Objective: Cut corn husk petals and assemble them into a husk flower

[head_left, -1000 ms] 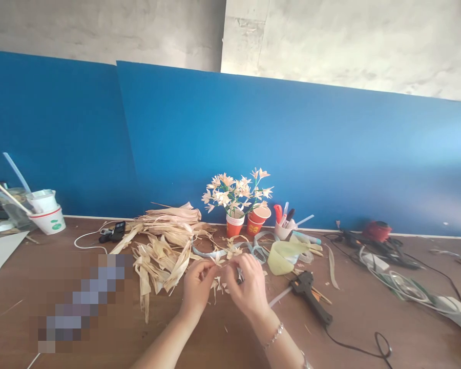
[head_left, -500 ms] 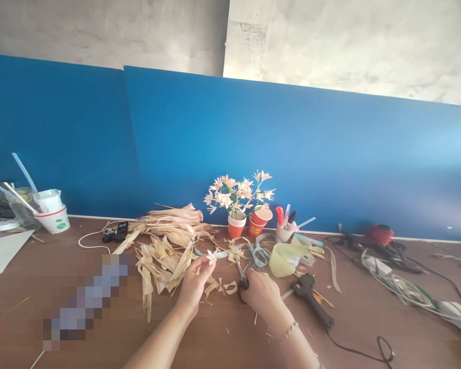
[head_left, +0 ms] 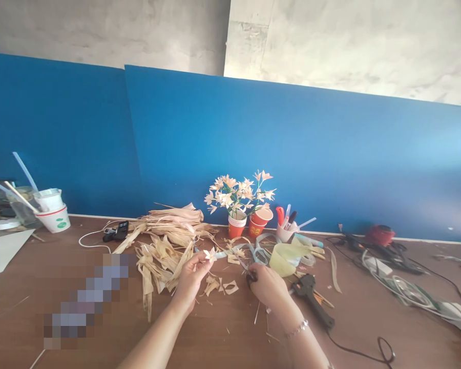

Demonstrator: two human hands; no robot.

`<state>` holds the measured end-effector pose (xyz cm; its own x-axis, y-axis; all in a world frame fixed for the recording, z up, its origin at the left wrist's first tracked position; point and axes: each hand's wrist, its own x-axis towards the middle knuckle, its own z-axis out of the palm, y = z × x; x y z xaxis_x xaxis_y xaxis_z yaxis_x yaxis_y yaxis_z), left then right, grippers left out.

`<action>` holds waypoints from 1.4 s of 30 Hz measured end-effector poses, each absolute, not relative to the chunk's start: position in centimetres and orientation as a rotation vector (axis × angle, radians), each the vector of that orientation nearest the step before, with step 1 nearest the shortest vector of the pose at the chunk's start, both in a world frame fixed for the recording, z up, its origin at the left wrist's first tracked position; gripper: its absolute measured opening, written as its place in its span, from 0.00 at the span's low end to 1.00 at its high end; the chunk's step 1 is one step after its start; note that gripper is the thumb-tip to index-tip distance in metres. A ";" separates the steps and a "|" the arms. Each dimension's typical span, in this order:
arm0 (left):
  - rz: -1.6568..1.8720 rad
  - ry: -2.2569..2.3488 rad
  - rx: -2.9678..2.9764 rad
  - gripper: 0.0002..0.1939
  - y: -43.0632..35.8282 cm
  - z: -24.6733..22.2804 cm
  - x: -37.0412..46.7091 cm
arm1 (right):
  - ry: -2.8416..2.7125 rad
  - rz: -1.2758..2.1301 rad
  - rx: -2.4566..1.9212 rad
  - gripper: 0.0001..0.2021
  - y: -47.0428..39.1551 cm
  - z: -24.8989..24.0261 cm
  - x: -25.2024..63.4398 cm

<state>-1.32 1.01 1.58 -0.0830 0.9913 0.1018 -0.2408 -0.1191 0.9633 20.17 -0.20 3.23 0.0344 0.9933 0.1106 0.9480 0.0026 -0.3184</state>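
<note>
Between the thumb and fingers of my left hand (head_left: pixel 192 277) is a small pale husk flower (head_left: pixel 210 254), its petals spread at the fingertips. My right hand (head_left: pixel 267 286) grips scissors (head_left: pixel 251 277) by their black handles; the blades point away over the table and are partly hidden among ribbons. Cut husk scraps (head_left: pixel 230 287) lie on the table between my two hands. Dried corn husks (head_left: pixel 165 261) are heaped just beyond and left of my left hand. A hot glue gun (head_left: pixel 311 297) lies to the right of my right hand.
Behind the hands, a red paper cup (head_left: pixel 236 229) holds a bunch of husk flowers (head_left: pixel 238 192). Right of it stands a cup of pens (head_left: pixel 285 233). Cables (head_left: pixel 407 287) tangle at the right. A white paper cup (head_left: pixel 54 220) stands far left. A blue partition (head_left: pixel 272 138) closes the back.
My right hand has shifted to the right with the scissors, away from my left hand. My left hand has moved slightly left, still pinching the flower, which is turned a little.
</note>
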 end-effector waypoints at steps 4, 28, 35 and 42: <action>1.474 0.991 0.939 0.16 1.1 1.7 -1.5 | -1.947 0.356 -1.757 0.17 -0.1 3.6 19.8; 1.254 1.067 1.041 0.06 0.7 2.2 -1.6 | -1.958 1.052 -1.447 0.17 -0.9 4.9 18.7; 1.272 1.102 1.088 0.04 0.8 1.7 -1.6 | -1.973 1.050 -1.432 0.16 -1.0 5.0 18.5; 1.293 1.084 1.019 0.10 0.9 1.4 -1.6 | -2.044 0.984 -1.451 0.16 -1.1 5.2 18.5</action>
<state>-1.64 0.95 1.38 -0.0182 0.9992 -0.0352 -0.2091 0.0306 0.9774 18.54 -1.15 5.20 -0.3494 0.9359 -0.0450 0.6188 0.1944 -0.7612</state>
